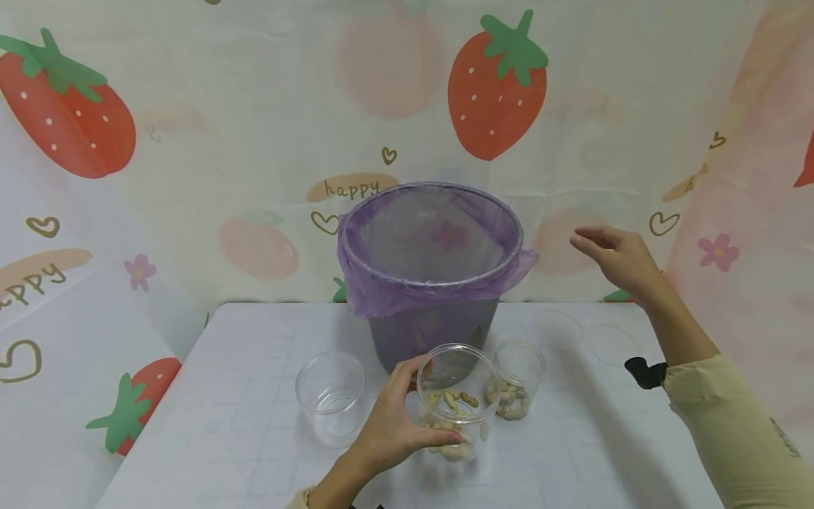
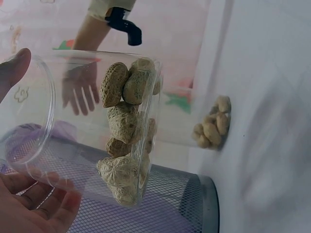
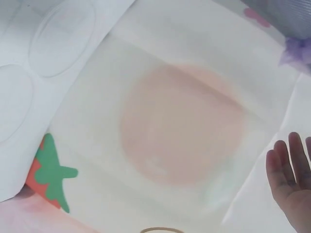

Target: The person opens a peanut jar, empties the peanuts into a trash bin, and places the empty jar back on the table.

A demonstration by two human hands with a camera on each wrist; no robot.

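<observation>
My left hand [image 1: 391,428] grips a clear plastic cup [image 1: 454,410], thumb on the near side and fingers round the far side. Peanuts [image 2: 124,126] in their shells lie at the bottom of this cup, and in the left wrist view its base shows a gap above the tabletop. Raised in the air to the right of the bin is my right hand [image 1: 626,261], holding nothing; its fingers [image 3: 296,162] look fairly straight in the right wrist view. A second clear cup [image 1: 520,364] with peanuts stands just behind the held one.
A mesh bin [image 1: 432,325] lined with a purple bag [image 1: 381,293] stands at the table's back. Left of my left hand sits a clear cup [image 1: 331,396] without contents. Two round clear lids [image 1: 557,329] lie at the right on the white table [image 1: 254,424]. Strawberry-print cloth [image 1: 273,141] hangs behind.
</observation>
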